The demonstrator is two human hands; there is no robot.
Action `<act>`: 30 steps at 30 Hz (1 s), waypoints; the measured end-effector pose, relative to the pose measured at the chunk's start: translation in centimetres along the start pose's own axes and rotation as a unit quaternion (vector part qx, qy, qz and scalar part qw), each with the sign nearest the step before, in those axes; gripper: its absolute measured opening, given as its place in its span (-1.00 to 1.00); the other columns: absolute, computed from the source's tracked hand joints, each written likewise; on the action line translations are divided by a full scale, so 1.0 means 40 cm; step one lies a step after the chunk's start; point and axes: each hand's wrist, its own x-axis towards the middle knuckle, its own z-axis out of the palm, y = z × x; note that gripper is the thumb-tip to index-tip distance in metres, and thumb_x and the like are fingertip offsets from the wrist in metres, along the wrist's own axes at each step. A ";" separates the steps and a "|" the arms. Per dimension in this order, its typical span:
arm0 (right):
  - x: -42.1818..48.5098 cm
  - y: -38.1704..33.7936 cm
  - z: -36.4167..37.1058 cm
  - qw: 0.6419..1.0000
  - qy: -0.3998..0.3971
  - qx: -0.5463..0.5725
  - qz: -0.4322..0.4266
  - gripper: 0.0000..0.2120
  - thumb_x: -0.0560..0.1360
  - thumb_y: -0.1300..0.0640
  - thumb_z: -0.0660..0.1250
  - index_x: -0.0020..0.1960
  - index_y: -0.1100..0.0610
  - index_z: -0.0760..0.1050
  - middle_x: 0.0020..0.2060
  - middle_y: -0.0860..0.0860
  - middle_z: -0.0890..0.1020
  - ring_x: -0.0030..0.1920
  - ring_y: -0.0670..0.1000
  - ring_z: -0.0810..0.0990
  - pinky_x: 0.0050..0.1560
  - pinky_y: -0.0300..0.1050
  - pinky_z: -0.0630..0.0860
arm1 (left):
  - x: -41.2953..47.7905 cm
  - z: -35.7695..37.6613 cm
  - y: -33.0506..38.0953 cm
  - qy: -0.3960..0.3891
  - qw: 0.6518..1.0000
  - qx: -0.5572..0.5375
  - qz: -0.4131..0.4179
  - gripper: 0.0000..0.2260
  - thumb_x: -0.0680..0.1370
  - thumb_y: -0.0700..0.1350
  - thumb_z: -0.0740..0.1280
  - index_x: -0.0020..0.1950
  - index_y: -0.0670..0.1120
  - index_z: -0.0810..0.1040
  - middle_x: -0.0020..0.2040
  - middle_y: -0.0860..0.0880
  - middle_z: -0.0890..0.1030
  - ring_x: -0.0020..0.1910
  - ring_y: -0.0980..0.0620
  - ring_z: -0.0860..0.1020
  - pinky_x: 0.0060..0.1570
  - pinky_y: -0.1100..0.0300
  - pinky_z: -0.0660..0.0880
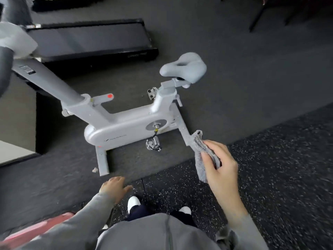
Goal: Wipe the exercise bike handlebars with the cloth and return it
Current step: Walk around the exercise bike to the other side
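We list what we see from above, standing on speckled rubber floor.

Right hand: closed around a grey fleecy cloth, thumb pressed on its front. The cloth is folded, its top end rising above the fingers, its bottom end hanging below the thumb. It is held in the air in front of the rear foot of the bike, apart from the handlebars.

Left hand: open, fingers loosely spread, palm down, holding nothing, low and in front of our body.

Bike: pale grey, side-on to us, on dark carpet. Saddle to the right, post running up to the left. Handlebars: only a dark curved part shows at the left edge, blurred and close to the camera.

Treadmill: black, flat, behind the bike.

Sleeves: grey. White shoes show beneath us.
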 end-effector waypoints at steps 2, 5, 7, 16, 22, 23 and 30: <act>0.001 0.043 -0.094 1.000 0.019 -0.004 0.007 -0.70 0.48 0.32 0.34 0.17 0.06 0.55 0.03 -0.12 0.57 0.11 -0.22 0.54 0.14 -0.42 0.41 | 0.004 0.021 0.092 0.006 1.000 0.006 0.005 -0.45 0.56 0.23 0.09 0.44 -0.07 0.23 0.48 -0.05 0.27 0.46 -0.02 0.22 0.42 0.05 0.17; 0.007 0.107 -0.223 0.998 0.049 -0.010 0.026 -0.68 0.48 0.32 0.34 0.16 0.03 0.53 0.03 -0.14 0.56 0.10 -0.23 0.54 0.14 -0.42 0.42 | 0.019 0.041 0.232 -0.003 1.000 0.005 0.013 -0.41 0.55 0.26 0.05 0.47 -0.05 0.17 0.53 -0.04 0.18 0.50 -0.02 0.14 0.48 0.02 0.09; 0.012 0.147 -0.305 0.997 0.068 -0.018 0.035 -0.71 0.48 0.33 0.33 0.16 0.09 0.55 0.03 -0.11 0.57 0.11 -0.19 0.54 0.16 -0.39 0.43 | 0.037 0.047 0.330 -0.009 1.000 0.002 0.028 -0.41 0.55 0.27 0.04 0.48 -0.03 0.16 0.53 -0.03 0.16 0.51 -0.02 0.12 0.48 0.01 0.07; 0.111 0.262 -0.492 0.990 0.120 -0.008 0.073 -0.67 0.47 0.36 0.34 0.16 0.05 0.54 0.05 -0.18 0.57 0.11 -0.21 0.54 0.16 -0.41 0.41 | 0.129 -0.040 0.631 -0.027 0.997 0.037 0.069 -0.39 0.55 0.28 0.04 0.51 0.01 0.06 0.56 0.00 0.02 0.52 -0.05 0.05 0.50 0.00 0.02; 0.293 0.347 -0.530 0.991 0.119 -0.004 0.055 -0.63 0.47 0.35 0.34 0.15 -0.03 0.51 0.07 -0.26 0.54 0.13 -0.14 0.55 0.18 -0.32 0.44 | 0.261 -0.093 0.755 -0.045 0.998 0.026 0.045 -0.39 0.55 0.26 0.04 0.51 -0.02 0.06 0.56 0.01 0.04 0.52 -0.04 0.07 0.49 0.01 0.06; 0.336 0.363 -0.537 0.992 0.118 -0.004 0.049 -0.64 0.48 0.34 0.34 0.16 -0.02 0.52 0.07 -0.26 0.54 0.13 -0.12 0.55 0.18 -0.30 0.45 | 0.287 -0.108 0.780 -0.049 0.998 0.018 0.038 -0.40 0.55 0.26 0.04 0.51 -0.01 0.07 0.56 0.01 0.05 0.52 -0.04 0.08 0.49 0.01 0.07; 0.610 0.447 -0.574 0.994 0.099 -0.008 0.036 -0.72 0.48 0.30 0.33 0.14 0.07 0.57 0.06 -0.19 0.57 0.12 -0.07 0.57 0.17 -0.23 0.47 | 0.457 -0.279 0.961 -0.026 0.997 -0.039 0.059 -0.38 0.56 0.25 0.05 0.49 -0.09 0.12 0.54 -0.07 0.15 0.50 -0.08 0.15 0.48 -0.03 0.12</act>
